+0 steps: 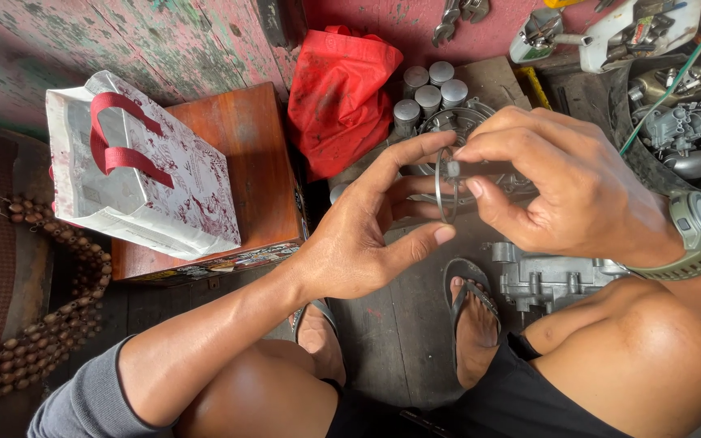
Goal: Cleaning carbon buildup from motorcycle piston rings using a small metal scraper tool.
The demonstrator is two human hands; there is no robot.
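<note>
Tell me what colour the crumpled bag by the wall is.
Red bag, clearest in the head view.
</note>
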